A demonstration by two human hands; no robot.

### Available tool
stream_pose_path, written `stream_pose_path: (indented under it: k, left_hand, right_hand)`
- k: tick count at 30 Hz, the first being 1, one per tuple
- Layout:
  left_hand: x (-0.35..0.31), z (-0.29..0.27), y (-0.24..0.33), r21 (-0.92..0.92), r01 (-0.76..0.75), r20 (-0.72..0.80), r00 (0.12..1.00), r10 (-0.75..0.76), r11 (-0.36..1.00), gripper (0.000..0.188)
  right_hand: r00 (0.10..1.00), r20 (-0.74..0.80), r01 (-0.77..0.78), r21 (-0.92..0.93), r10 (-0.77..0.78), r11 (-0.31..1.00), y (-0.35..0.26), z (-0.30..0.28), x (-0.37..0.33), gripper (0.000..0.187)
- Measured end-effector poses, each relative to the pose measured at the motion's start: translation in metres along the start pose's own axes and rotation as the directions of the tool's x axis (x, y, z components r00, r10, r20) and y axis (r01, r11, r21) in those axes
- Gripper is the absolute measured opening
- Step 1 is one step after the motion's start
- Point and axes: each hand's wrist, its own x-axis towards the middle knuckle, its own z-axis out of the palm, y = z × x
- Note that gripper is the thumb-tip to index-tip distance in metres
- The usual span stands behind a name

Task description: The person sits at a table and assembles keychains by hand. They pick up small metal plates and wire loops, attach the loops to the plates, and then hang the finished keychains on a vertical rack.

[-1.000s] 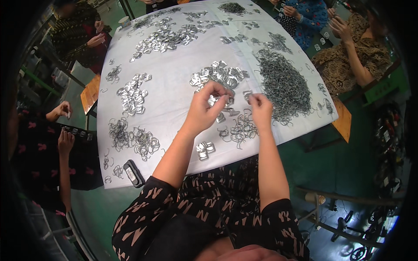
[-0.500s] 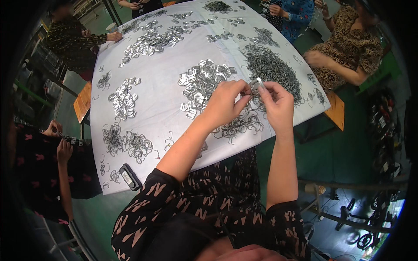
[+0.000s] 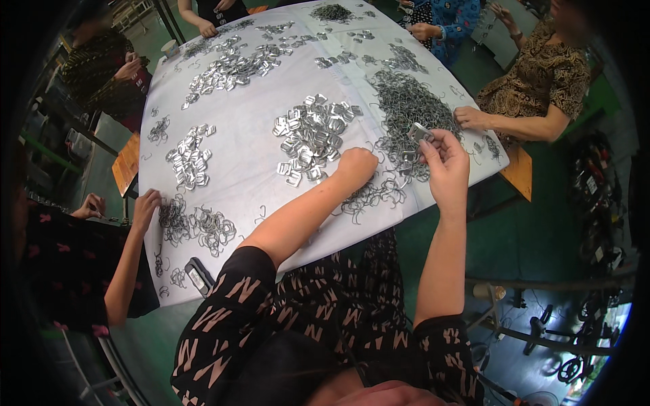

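My right hand (image 3: 447, 162) is raised over the near edge of a big heap of bent wire hooks (image 3: 413, 101). Thumb and fingers pinch a flat silver metal buckle (image 3: 419, 132). More metal shows just below it; I cannot tell if it is joined to the buckle. Lower and to the left, my left hand (image 3: 357, 168) is curled closed over the table, between the pile of silver buckles (image 3: 311, 132) and a smaller scatter of wire hooks (image 3: 376, 199). Its fingertips are hidden, so whatever they grip does not show.
The white-covered table (image 3: 250, 149) carries further piles of buckles (image 3: 191, 159) and wire hooks (image 3: 213, 227). A black block with a pale label (image 3: 199, 276) lies by the near left edge. Co-workers sit around; one person's hand (image 3: 472, 118) reaches to the big heap from the right.
My hands have parted: the left moved slightly down and left, the right moved right with the buckle. Co-workers' hands at left and right have reached onto the table.
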Motion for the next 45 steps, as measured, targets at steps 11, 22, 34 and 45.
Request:
stream_pose_path:
  k: [11,22,34,45]
  left_hand:
    - [-0.045,-0.093,-0.016,-0.962,0.013,-0.087,0.932,-0.351,0.274,0.011]
    - [-0.072,-0.137,-0.014,-0.713,-0.399,-0.643,0.700,-0.311,0.577,0.012]
    - [-0.084,-0.145,-0.022,-0.659,-0.342,-0.636,0.729,-0.254,0.669,0.010]
    - [-0.094,-0.154,-0.030,-0.795,-0.414,-0.591,0.693,-0.413,0.443,0.011]
  right_hand:
    - [0.998,-0.006,-0.062,0.041,0.062,0.997,0.001,0.015,-0.013,0.015]
    - [0.991,0.077,0.111,-0.054,-0.106,0.992,-0.019,0.056,-0.023,0.013]
    - [0.990,0.075,0.119,-0.044,-0.116,0.992,-0.019,0.068,-0.024,0.013]
    - [0.997,-0.006,-0.079,0.169,0.081,0.982,0.020,0.067,-0.015,0.017]
